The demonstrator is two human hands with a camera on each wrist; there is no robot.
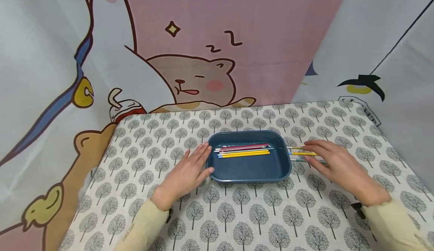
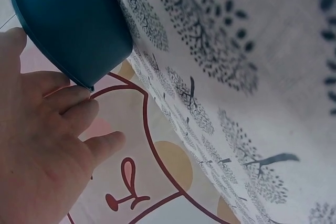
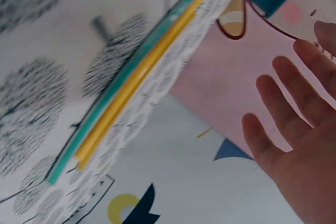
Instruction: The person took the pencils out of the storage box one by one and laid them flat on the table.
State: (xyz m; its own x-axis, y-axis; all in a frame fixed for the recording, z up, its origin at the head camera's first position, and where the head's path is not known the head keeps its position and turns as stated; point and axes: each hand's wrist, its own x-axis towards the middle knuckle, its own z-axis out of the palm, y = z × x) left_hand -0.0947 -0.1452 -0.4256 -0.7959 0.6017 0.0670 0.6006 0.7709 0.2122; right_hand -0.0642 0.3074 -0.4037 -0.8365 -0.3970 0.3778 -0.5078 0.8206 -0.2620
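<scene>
A dark blue plastic tray (image 1: 249, 181) holds several pencils: yellow pencils (image 1: 245, 154) lie nearest, with red pencils (image 1: 241, 146) behind them. My left hand (image 1: 184, 175) touches the tray's left rim with fingertips and thumb, its fingers fairly straight. In the left wrist view the fingers (image 2: 79, 98) lie against the tray's edge. To the right of the tray, yellow pencils (image 3: 139, 80) and a green pencil (image 3: 102, 106) lie side by side on the cloth. My right hand (image 1: 342, 168) is over these, partly covering them in the head view. The right wrist view shows its fingers extended, gripping nothing.
A white cloth with grey trees (image 1: 242, 234) covers the table. Behind it hangs a pink and white cartoon curtain (image 1: 271, 36), which continues along the left side. A pale curtain (image 1: 400, 74) closes the right side.
</scene>
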